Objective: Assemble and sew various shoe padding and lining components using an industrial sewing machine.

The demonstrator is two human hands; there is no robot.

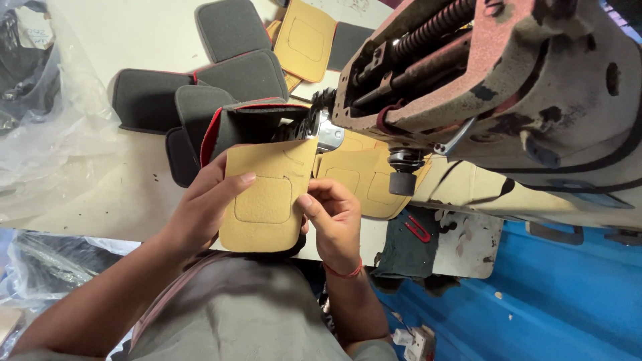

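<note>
At the sewing machine [508, 87]:
Tan panel [266, 200]: held flat before the needle, likely for alignment.
Left hand [204, 207]: fingers curled, gripping its left edge.
Right hand [334, 217]: pinching its right edge.

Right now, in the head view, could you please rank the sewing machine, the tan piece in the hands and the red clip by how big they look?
1. Sewing machine, though it is nearest the camera.
2. Tan piece.
3. Red clip.

Grey padded pcs [231, 27] on table [120, 200], clear plastic bag [47, 100], red snips [418, 229], blue floor [555, 294]
</note>
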